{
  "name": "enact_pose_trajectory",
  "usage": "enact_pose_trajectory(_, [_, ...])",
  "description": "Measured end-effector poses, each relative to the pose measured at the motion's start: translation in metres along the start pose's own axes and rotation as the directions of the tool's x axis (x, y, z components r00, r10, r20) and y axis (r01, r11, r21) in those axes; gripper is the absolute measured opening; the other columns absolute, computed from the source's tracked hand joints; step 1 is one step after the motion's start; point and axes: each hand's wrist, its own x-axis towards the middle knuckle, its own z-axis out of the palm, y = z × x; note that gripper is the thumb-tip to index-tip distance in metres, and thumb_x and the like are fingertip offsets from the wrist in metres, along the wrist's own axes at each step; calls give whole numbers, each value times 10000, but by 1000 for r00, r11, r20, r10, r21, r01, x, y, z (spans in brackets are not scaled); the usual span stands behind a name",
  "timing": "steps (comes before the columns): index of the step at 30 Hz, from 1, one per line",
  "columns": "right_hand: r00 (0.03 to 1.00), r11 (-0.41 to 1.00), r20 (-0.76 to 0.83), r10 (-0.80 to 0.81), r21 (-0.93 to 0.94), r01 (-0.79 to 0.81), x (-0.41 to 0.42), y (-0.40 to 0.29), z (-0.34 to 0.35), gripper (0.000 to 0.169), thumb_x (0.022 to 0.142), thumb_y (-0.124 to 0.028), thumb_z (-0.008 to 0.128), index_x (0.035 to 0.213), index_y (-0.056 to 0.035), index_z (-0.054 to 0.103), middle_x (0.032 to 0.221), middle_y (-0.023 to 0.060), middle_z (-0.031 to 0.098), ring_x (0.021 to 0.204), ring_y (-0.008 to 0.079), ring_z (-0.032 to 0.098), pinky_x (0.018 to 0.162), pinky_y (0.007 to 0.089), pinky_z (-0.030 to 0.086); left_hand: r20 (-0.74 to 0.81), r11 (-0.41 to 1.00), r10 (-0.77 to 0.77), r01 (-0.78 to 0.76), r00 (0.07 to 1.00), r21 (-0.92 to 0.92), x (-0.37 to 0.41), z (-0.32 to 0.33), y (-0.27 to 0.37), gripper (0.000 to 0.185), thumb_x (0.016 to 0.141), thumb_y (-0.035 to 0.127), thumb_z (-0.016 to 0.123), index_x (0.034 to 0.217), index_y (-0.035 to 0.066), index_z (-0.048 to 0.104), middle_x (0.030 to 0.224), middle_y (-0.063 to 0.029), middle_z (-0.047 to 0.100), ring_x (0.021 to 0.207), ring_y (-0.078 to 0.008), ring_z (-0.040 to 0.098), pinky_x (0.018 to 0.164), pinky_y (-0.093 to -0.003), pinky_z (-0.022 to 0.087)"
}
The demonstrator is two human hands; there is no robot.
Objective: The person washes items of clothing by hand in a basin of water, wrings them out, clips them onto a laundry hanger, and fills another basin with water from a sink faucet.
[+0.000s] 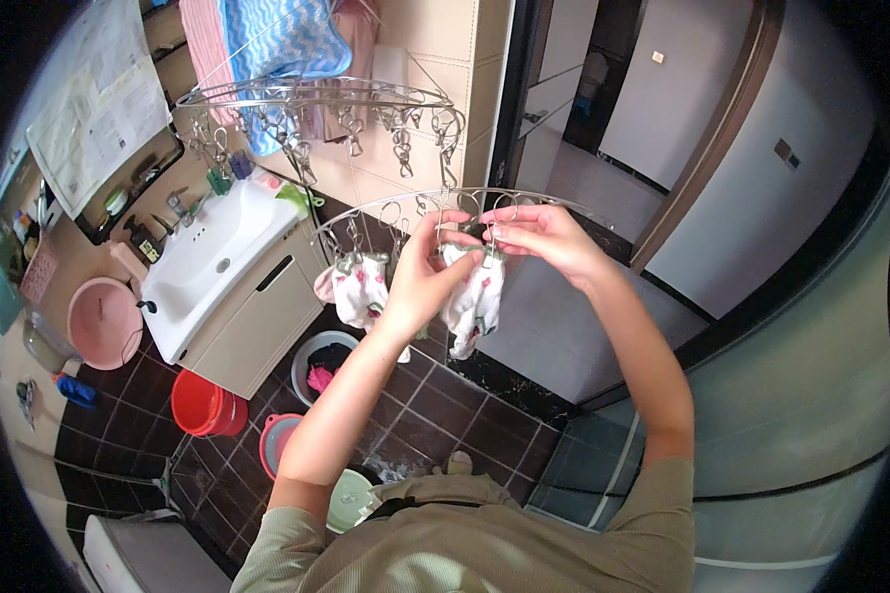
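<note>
A white sock [473, 304] with pink patterning and a green cuff hangs at chest height below a round wire drying hanger [386, 199]. My left hand [426, 270] holds the sock's cuff, the thumb lying across it. With thumb and fingers, my right hand [538, 233] pinches a metal clip [492, 241] at the cuff's right side. Left of my hands, a similar patterned sock [360, 287] is clipped to the same hanger, with a pink item [324, 285] beside it. Whether the clip's jaws have closed on the cuff is hard to see.
Another clip hanger [319, 93] hangs above. A white washbasin [222, 259] on a cabinet stands at left. On the tiled floor are a red bucket [208, 404], a grey basin [304, 363] holding dark and pink cloth, and a green basin [350, 500]. Curved glass [793, 415] stands at right.
</note>
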Motion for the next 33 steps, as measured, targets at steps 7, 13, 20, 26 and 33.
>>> enact_pose_trajectory(7, [673,859,-535,-511,-296,417,-15,63,36,507,738,-32,608,1209,4,426,1205,123,470,1059,200,481,894,306,384,-173,954,166,-113,971,279,-51,-10,-18,445,782,-22,540,1189,69,385,1198,-64,440,1061,-174,486,876,-304,397])
enact_pose_trajectory(13, [446,637,-466,-764,-653,410,-25,99,95,289,722,60,526,1007,8,541,1032,100,532,864,173,536,738,274,440,-239,997,-58,68,969,31,-93,-44,-50,279,778,-49,479,1050,12,485,973,-62,550,852,-116,539,777,-245,434])
enact_pose_trajectory(20, [853,900,-298,-429,-219,377,-4,137,163,320,740,76,522,1044,-24,533,991,80,521,759,106,555,625,202,447,-406,980,-195,190,893,-52,-154,-82,-69,194,810,-19,459,999,-3,500,924,-64,561,776,-99,545,728,-229,446])
enact_pose_trajectory(26, [956,953,-101,-275,-161,257,10,169,228,376,743,62,525,1103,-43,498,990,80,520,760,98,556,610,193,441,-585,965,-254,240,770,-103,-223,-133,-86,180,817,6,463,990,7,509,870,-56,573,722,-100,548,662,-222,442])
enact_pose_trajectory(33, [986,979,142,-83,-171,107,21,202,323,429,766,36,539,1167,-89,455,1032,73,510,798,95,539,669,206,440,-775,949,-267,294,573,-110,-321,-193,-85,167,816,1,464,972,21,522,844,-53,578,700,-94,547,639,-211,433])
